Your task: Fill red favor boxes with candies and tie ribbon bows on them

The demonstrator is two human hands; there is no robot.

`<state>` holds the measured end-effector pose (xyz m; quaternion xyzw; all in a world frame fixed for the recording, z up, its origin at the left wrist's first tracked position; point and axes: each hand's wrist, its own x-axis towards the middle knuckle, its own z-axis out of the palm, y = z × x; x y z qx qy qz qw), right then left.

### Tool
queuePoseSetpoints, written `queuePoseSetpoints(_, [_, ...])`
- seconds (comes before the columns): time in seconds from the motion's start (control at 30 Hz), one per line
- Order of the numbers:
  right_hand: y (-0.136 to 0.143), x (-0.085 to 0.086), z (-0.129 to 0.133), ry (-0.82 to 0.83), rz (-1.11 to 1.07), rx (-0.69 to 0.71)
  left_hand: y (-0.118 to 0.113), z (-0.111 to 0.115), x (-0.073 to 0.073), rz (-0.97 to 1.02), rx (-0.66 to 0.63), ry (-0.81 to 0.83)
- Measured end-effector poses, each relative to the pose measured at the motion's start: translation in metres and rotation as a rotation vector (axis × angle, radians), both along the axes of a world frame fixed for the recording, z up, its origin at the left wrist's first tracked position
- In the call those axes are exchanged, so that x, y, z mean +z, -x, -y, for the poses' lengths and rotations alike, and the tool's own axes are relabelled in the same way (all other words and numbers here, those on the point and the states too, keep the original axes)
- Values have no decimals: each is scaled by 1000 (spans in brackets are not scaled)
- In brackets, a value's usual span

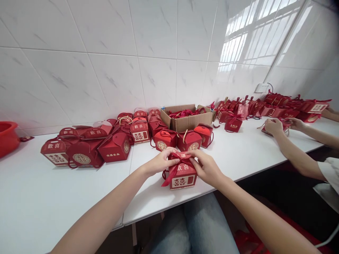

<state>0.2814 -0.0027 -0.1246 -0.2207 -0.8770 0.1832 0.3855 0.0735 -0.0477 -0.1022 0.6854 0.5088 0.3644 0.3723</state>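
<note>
A red gift box with a white double-character panel stands upright near the table's front edge, between my hands. Around its top runs a dark red ribbon, formed into a bow, with one tail hanging down the left front. My left hand pinches the ribbon at the left of the bow, thumb on the near side. At the right, my right hand is closed on the ribbon's other side, fingertips close to the knot. Just behind stand several more red boxes, one with a gold cord.
Several red boxes crowd the table at left. A cardboard carton of ribbons stands against the wall. A red basin is at far left. At right, a co-worker's hands handle a red box near piled boxes.
</note>
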Motion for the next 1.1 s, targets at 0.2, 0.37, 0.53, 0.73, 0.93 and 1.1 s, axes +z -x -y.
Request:
queuePoseSetpoints(0.2, [5, -6, 8, 167, -177, -138, -2, -1, -1, 50, 31, -8])
queuePoseSetpoints(0.37, [8, -5, 9, 248, -237, -175, -3, -1, -5, 93, 34, -9])
queuePoseSetpoints(0.53, [10, 0, 6, 311, -264, -161, -4, -1, -8, 112, 31, -17])
queuePoseSetpoints(0.73, [8, 11, 7, 269, -240, -147, -9, 1, -4, 149, 47, -27])
queuePoseSetpoints(0.93, [9, 14, 7, 202, -202, -102, -16, 0, -3, 116, 115, -77])
queuePoseSetpoints(1.1, [10, 10, 9, 89, -220, -98, -17, 0, -8, 63, 172, -121])
